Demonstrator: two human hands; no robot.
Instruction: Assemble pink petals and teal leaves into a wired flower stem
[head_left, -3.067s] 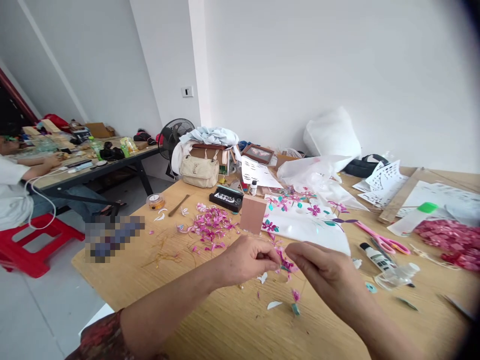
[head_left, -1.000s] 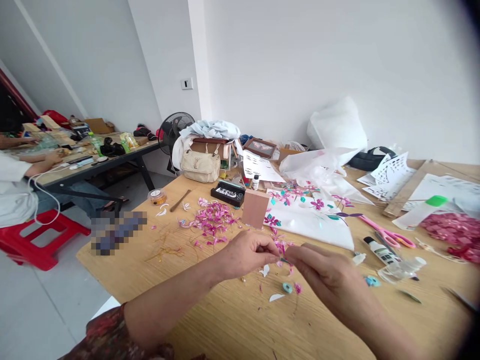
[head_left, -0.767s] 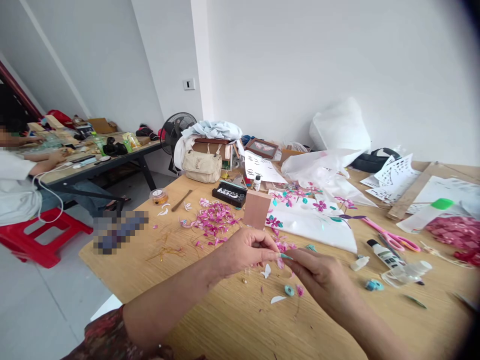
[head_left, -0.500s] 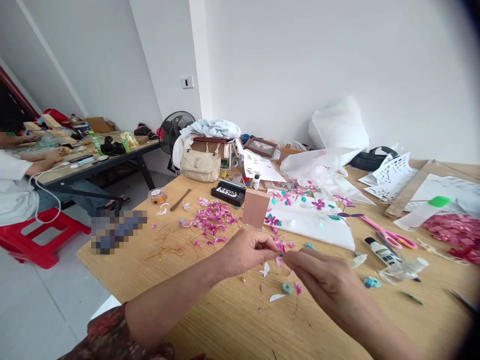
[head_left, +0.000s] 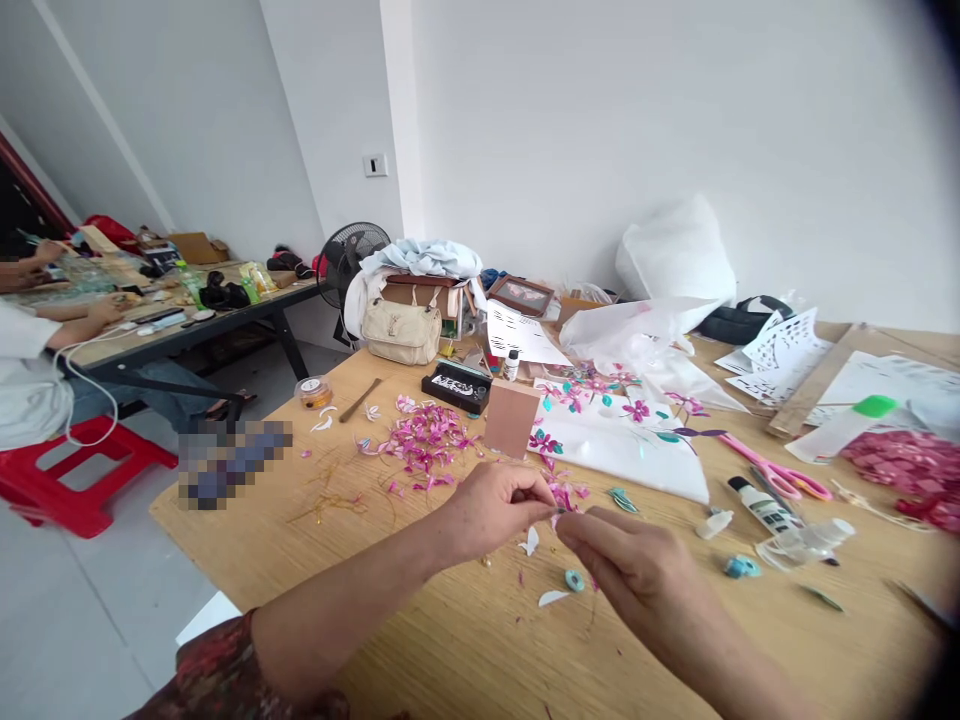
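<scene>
Over the table, my left hand (head_left: pixel 499 508) pinches a small pink flower (head_left: pixel 556 519) between thumb and fingertips. My right hand (head_left: pixel 634 560) meets it there, its fingers closed on the lower end, where a speck of green shows. Most of the piece is hidden by the fingers. Just below the hands lie a small roll of teal tape (head_left: pixel 574 580) and white petal-shaped scraps (head_left: pixel 553 598). Loose pink petals with thin wires form a pile (head_left: pixel 424 437) beyond my left wrist. Teal leaves (head_left: pixel 622 500) rest past my right hand.
Pink flowers (head_left: pixel 636 410) lie on a white sheet behind the hands. To the right are pink scissors (head_left: pixel 780 480), a glue bottle (head_left: pixel 761 505) and a clear bottle (head_left: pixel 810 543). A black box (head_left: pixel 456 388) stands further back. Another person's arm (head_left: pixel 86 322) is at the left table.
My right hand has shifted slightly left and closer to the left hand, covering more of the pink flower. More of the teal leaves shows now. The left hand stays nearly still.
</scene>
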